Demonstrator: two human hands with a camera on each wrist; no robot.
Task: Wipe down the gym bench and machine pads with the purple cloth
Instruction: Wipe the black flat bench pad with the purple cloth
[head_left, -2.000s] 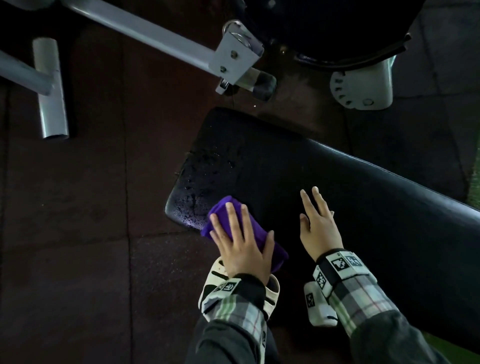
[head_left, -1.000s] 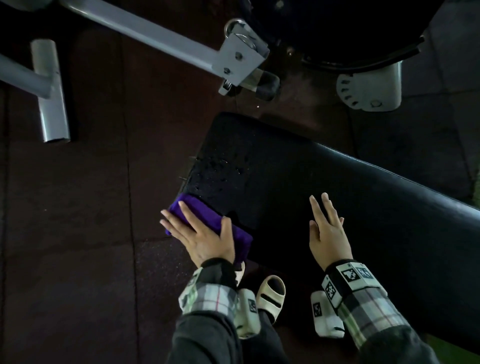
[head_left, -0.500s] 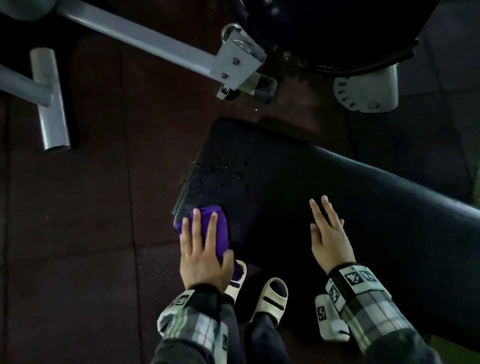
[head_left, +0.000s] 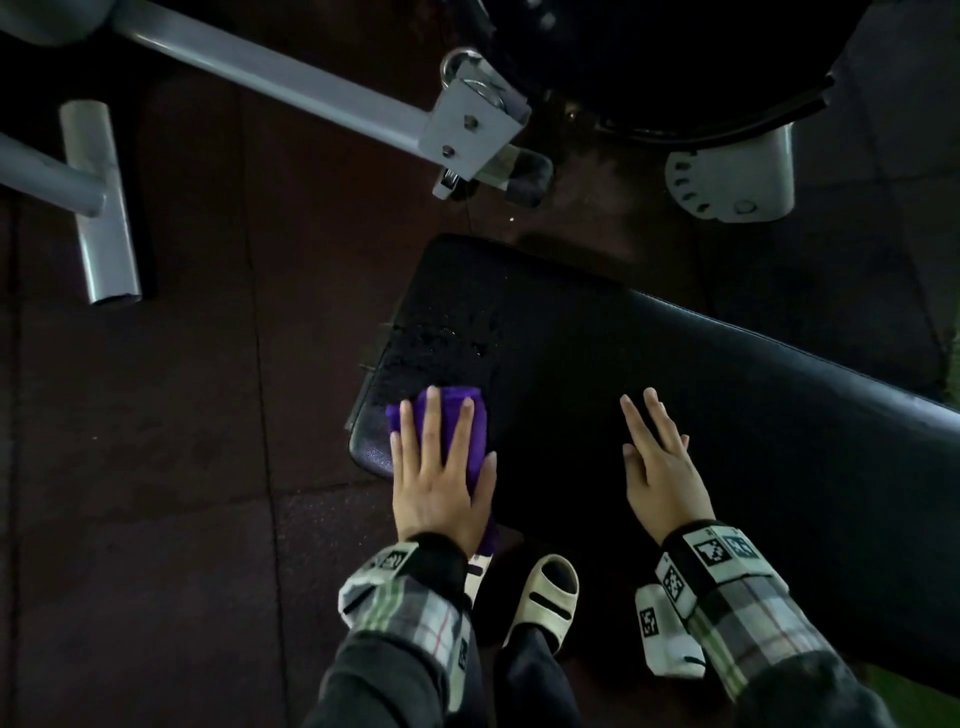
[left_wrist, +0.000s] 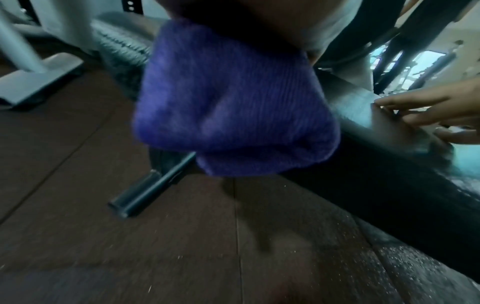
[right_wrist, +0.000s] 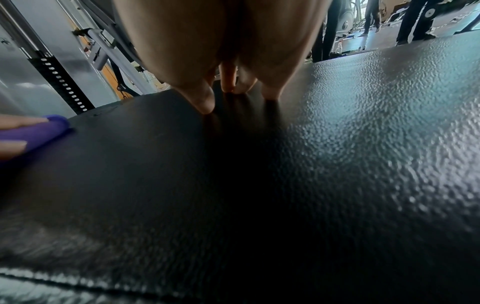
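Note:
The black padded gym bench (head_left: 675, 374) runs from centre to the right; its near left end carries water droplets (head_left: 441, 338). My left hand (head_left: 441, 467) lies flat, fingers straight, pressing the folded purple cloth (head_left: 478, 431) onto the bench's near left corner. In the left wrist view the cloth (left_wrist: 233, 102) hangs over the bench edge under my palm. My right hand (head_left: 660, 457) rests flat on the pad with straight fingers, holding nothing; its fingertips (right_wrist: 205, 102) touch the textured pad (right_wrist: 337, 144). The cloth (right_wrist: 39, 131) shows at the far left of the right wrist view.
A grey steel machine frame (head_left: 291, 78) with a bracket (head_left: 472, 130) crosses the top left above the dark rubber floor (head_left: 182, 415). Another black pad (head_left: 649, 52) and a white adjuster plate (head_left: 727, 176) sit behind the bench. My sandalled foot (head_left: 545, 597) stands under the bench edge.
My left hand has swept the cloth from the middle of the near edge to the bench's left corner and turned its fingers forward. The right hand has stayed flat on the pad.

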